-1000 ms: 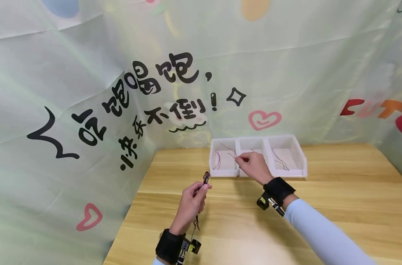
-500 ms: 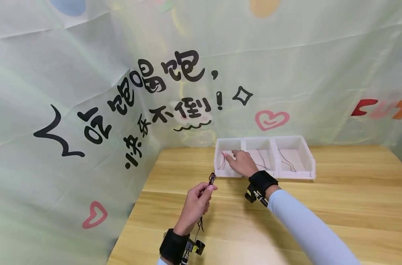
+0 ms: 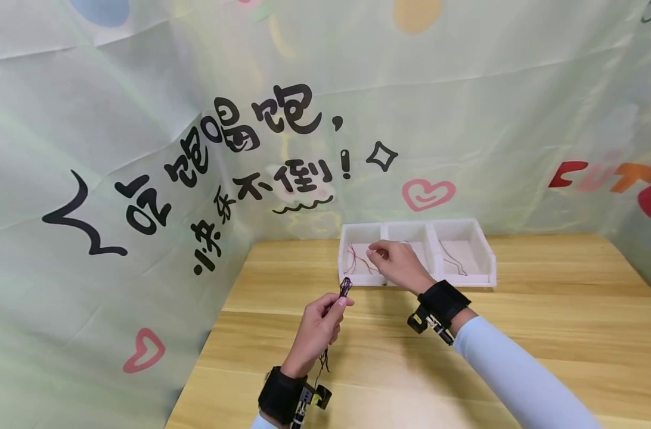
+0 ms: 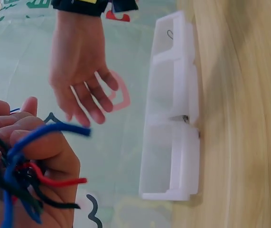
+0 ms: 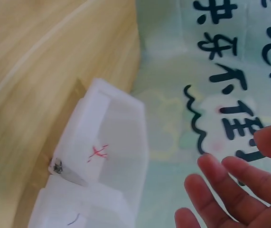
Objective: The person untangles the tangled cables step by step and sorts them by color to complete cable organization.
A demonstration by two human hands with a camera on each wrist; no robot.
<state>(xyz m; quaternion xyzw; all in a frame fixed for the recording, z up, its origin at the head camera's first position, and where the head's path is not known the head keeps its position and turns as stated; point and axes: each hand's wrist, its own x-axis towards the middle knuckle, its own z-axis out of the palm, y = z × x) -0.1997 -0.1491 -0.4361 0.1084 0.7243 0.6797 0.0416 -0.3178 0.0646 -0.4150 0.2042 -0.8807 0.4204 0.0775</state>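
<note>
My left hand (image 3: pixel 317 333) grips a folded bundle of thin wires (image 3: pixel 346 287) low in front of the tray. Its loop sticks up past the thumb and loose ends hang below. Up close in the left wrist view, cut ends show, among them a blue wire (image 4: pixel 50 129) and a red wire (image 4: pixel 64 182). Over the left part of the white three-compartment tray (image 3: pixel 467 279) hovers my right hand (image 3: pixel 403 265). Its fingers are loosely bent with nothing between them in the right wrist view. Beneath it, red wires (image 5: pixel 98 153) lie crossed in the left compartment.
A dark wire (image 3: pixel 454 259) lies in the tray's right compartment, and a short blue wire (image 5: pixel 73 219) shows in the middle one. The tray stands at the back of the wooden table (image 3: pixel 561 333), against a printed cloth backdrop (image 3: pixel 508 149).
My right hand has let go of a thin wire into the left compartment and lifted back a little. The left hand, still gripping the bundle, has shifted slightly right.
</note>
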